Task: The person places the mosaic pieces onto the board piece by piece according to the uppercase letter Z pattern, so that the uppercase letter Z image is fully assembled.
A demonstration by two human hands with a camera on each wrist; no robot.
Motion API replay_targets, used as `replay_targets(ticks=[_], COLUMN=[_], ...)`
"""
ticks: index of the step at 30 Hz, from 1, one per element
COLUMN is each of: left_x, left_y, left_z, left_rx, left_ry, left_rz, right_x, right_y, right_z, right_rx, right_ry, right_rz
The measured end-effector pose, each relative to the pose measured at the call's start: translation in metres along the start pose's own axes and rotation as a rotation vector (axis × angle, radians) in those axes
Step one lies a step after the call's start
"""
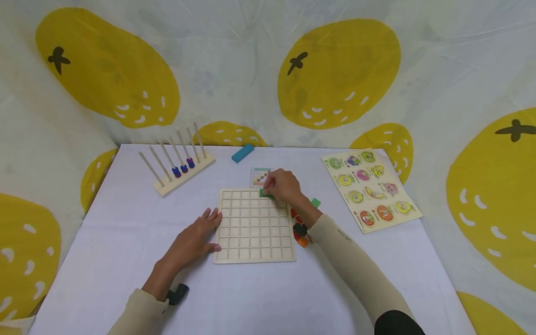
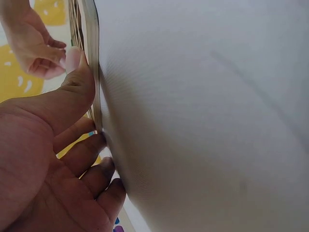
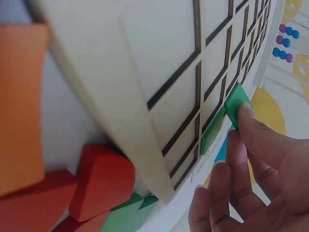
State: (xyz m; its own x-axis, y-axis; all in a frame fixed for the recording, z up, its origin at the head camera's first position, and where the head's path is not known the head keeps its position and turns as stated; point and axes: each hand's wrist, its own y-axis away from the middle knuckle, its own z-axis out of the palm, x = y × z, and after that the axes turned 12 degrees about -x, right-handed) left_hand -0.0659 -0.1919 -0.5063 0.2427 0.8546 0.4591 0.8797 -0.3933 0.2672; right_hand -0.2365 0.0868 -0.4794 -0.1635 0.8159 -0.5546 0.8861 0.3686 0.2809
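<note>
Fingers, right hand (image 1: pixel 284 187): thumb and index pinching one green tile (image 3: pixel 235 100), the remaining fingers loosely bent beneath. We find this tile tilted at the far row of the wooden grid board (image 1: pixel 255 228); whether its lower edge touches the wood we cannot tell from these angles. A second green tile (image 3: pixel 212 133) lies in the far row, in the cell just beside it.

Fingers, left hand (image 1: pixel 197 239): extended with a slight bend along the board's left edge, the thumb set apart from them and resting on the rim nearer the person.

Loose stock, at the board's right side, partly under the right wrist: red pieces (image 3: pixel 104 181), an orange piece (image 1: pixel 303 242) and a green piece (image 1: pixel 316 203).

Beyond the board we list a small printed card (image 1: pixel 257 178), partly behind the right hand, and farther back a blue block (image 1: pixel 243 153). Left rear: a wooden peg stand (image 1: pixel 168 187), blue and purple beads on three pegs. Right: a fruit picture board (image 1: pixel 370 207), laid flat and set askew. All on a white tabletop (image 1: pixel 125 242).
</note>
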Motion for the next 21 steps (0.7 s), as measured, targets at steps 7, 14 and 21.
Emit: replay_targets(ticks=[7, 14, 21], left_x=[0.001, 0.000, -0.001], left_y=[0.000, -0.001, 0.000], left_z=[-0.001, 0.001, 0.001], left_rx=[-0.003, -0.004, 0.003], left_ry=[0.006, 0.002, -0.008], left_rz=[0.000, -0.012, -0.004], right_x=[0.002, 0.013, 0.039], right_y=[0.000, 0.006, 0.020], right_z=[0.004, -0.009, -0.033], right_rx=[-0.022, -0.003, 0.015], right_ry=[0.030, -0.023, -0.052], right_rz=[0.001, -0.043, -0.037])
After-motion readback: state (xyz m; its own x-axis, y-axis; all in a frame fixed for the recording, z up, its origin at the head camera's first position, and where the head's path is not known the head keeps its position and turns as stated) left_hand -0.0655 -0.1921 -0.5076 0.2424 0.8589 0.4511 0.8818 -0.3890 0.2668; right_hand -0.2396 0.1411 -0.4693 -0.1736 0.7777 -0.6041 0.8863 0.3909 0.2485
